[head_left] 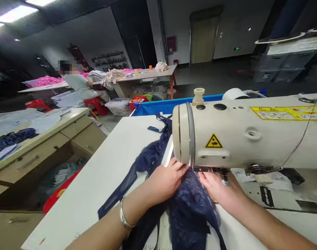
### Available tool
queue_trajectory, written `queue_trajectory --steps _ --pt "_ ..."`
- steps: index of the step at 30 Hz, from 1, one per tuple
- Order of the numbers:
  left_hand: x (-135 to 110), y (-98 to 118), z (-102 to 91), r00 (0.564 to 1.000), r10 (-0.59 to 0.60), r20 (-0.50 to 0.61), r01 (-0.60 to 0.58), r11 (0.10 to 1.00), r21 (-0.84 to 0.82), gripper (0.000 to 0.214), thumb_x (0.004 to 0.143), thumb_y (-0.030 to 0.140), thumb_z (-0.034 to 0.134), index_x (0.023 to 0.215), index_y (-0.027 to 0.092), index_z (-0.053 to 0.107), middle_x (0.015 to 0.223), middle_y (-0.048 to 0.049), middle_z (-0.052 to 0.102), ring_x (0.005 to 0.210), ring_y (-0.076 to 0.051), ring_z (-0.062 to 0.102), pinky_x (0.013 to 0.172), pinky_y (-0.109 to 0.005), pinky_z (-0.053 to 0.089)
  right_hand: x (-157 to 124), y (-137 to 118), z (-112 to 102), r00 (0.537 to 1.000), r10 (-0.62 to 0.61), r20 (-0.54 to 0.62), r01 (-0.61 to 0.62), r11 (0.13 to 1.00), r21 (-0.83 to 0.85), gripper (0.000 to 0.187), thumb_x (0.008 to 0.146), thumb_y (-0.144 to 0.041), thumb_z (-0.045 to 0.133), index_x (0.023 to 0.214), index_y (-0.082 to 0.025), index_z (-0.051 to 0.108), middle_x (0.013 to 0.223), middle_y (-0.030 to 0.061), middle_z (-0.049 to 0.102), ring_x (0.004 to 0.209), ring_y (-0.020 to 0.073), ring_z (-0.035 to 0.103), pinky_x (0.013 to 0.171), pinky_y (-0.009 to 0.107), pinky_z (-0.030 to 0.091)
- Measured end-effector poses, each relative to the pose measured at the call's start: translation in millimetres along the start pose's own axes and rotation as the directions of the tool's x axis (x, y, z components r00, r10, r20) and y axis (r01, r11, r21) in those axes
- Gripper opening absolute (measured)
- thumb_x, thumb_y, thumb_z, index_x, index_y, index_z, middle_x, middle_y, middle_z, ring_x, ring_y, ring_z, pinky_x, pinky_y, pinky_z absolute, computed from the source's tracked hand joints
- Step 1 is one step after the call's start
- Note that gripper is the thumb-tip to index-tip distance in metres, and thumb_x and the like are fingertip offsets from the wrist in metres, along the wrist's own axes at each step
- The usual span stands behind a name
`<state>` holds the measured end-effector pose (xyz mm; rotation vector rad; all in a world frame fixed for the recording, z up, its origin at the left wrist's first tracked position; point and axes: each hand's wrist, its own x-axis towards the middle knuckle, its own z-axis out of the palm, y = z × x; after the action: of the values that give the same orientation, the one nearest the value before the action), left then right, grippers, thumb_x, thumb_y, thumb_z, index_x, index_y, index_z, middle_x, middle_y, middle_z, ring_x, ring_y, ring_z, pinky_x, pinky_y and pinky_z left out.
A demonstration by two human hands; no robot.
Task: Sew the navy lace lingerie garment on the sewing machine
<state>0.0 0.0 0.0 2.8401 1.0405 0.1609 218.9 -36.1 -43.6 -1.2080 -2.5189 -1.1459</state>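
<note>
A cream sewing machine (241,135) stands on the white sewing table (96,184). Dark blue lace fabric (189,208) lies under its head and trails to the left and toward me. My left hand (166,180), a silver bracelet on its wrist, rests flat on the fabric just left of the needle area, fingers stretched out. On the right side my right hand (218,187) presses the same fabric beneath the machine head, fingers extended; its fingertips are partly hidden by the machine.
A wooden cabinet with drawers (43,152) stands left, a red bin (56,194) below it. A blue bin edge (168,104) lies behind the table. A seated person (80,85) works at far tables piled with pink and beige cloth (148,74).
</note>
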Motion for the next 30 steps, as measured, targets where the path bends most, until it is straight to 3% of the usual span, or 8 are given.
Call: queue_trajectory --steps 4,10,17,20,24,30 --pt "-2.0 0.9 0.7 1.000 -0.011 0.005 0.011 1.000 0.021 0.029 0.091 0.020 0.041 0.117 0.020 0.054 0.122 -0.0059 0.055 0.113 -0.026 0.048 0.084 -0.038 0.048 -5.5 -0.3 -0.2 1.000 0.001 0.028 -0.001 1.000 -0.024 0.045 0.074 0.000 0.041 0.109 -0.019 0.063 0.101 0.0091 0.068 0.092 0.0284 0.061 0.074 0.042 0.052" --pt "-1.6 -0.1 -0.9 1.000 0.008 -0.015 -0.008 1.000 0.014 0.030 0.090 0.018 0.042 0.117 0.019 0.055 0.120 -0.0065 0.055 0.112 -0.024 0.049 0.087 -0.037 0.047 -3.9 0.3 -3.9 0.999 -0.008 0.040 0.010 0.999 -0.053 0.043 0.076 -0.002 0.043 0.107 -0.020 0.065 0.107 0.0087 0.068 0.087 0.0280 0.062 0.072 0.042 0.051" --pt "-2.3 0.6 -0.4 0.998 0.043 -0.053 -0.042 0.999 0.028 0.027 0.087 0.016 0.046 0.112 0.017 0.058 0.128 -0.0074 0.051 0.120 -0.026 0.043 0.096 -0.037 0.044 -9.1 -1.8 20.2 0.992 -0.015 0.124 0.005 0.997 0.080 0.049 0.071 -0.004 0.046 0.112 -0.025 0.063 0.099 0.0061 0.070 0.069 0.0237 0.063 0.063 0.037 0.051" --pt "-2.0 0.9 -0.6 0.997 0.047 -0.060 -0.044 0.998 0.037 0.027 0.087 0.015 0.046 0.110 0.017 0.059 0.128 -0.0075 0.051 0.121 -0.026 0.042 0.097 -0.037 0.043 -8.8 -1.7 18.6 0.987 0.011 0.160 -0.020 0.998 0.058 0.051 0.073 -0.003 0.045 0.115 -0.026 0.062 0.099 0.0054 0.070 0.070 0.0226 0.063 0.065 0.036 0.050" --pt "-1.8 0.5 -1.1 0.998 0.039 -0.044 -0.038 0.999 0.029 0.028 0.088 0.016 0.045 0.112 0.017 0.059 0.127 -0.0073 0.052 0.117 -0.025 0.045 0.096 -0.038 0.043 -6.7 -0.4 6.3 0.992 0.027 0.122 -0.032 0.999 0.041 0.050 0.077 -0.002 0.041 0.117 -0.024 0.061 0.099 0.0066 0.070 0.072 0.0237 0.062 0.064 0.036 0.049" --pt "-1.4 0.4 -2.6 1.000 0.024 -0.020 -0.024 0.999 0.027 0.029 0.089 0.017 0.043 0.114 0.019 0.058 0.124 -0.0068 0.053 0.115 -0.025 0.047 0.094 -0.040 0.044 -6.0 -0.6 5.5 0.997 0.017 0.075 -0.020 0.999 0.032 0.046 0.075 -0.002 0.043 0.111 -0.021 0.063 0.098 0.0071 0.069 0.071 0.0235 0.061 0.066 0.037 0.049"
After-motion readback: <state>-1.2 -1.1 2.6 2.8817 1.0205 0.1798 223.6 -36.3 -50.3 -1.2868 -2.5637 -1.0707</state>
